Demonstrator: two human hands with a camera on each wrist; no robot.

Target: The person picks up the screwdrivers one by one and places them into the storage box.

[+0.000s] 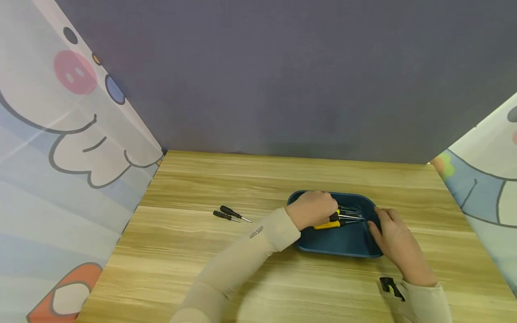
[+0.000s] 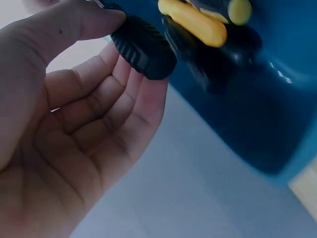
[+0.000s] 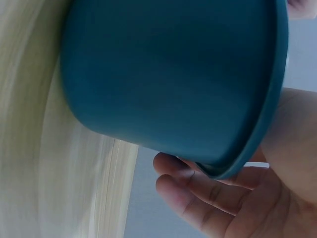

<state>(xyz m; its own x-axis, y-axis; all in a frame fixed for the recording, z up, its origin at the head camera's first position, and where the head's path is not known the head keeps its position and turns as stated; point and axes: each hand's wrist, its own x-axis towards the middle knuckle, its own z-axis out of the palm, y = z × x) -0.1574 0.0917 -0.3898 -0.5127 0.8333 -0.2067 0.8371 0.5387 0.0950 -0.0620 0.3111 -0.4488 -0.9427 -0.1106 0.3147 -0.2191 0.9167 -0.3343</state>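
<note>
A dark blue plastic tray (image 1: 339,244) stands on the table, holding several screwdrivers (image 1: 329,225) with yellow or black handles and metal shafts. My left hand (image 1: 313,209) reaches over its left part. In the left wrist view the thumb and fingers pinch the ribbed black handle of a screwdriver (image 2: 146,49); its shaft is hidden. Yellow and black handles (image 2: 198,25) lie beside it in the tray. My right hand (image 1: 397,237) grips the tray's right end, thumb at the inside and fingers outside under the rim (image 3: 233,158).
Two small black screwdrivers (image 1: 230,214) lie side by side on the wooden table (image 1: 181,251), left of the tray. A small black object with a yellow-green mark (image 1: 391,288) is close to the right sleeve. A grey wall (image 1: 258,80) rises behind the table; printed cartoon sheets flank it.
</note>
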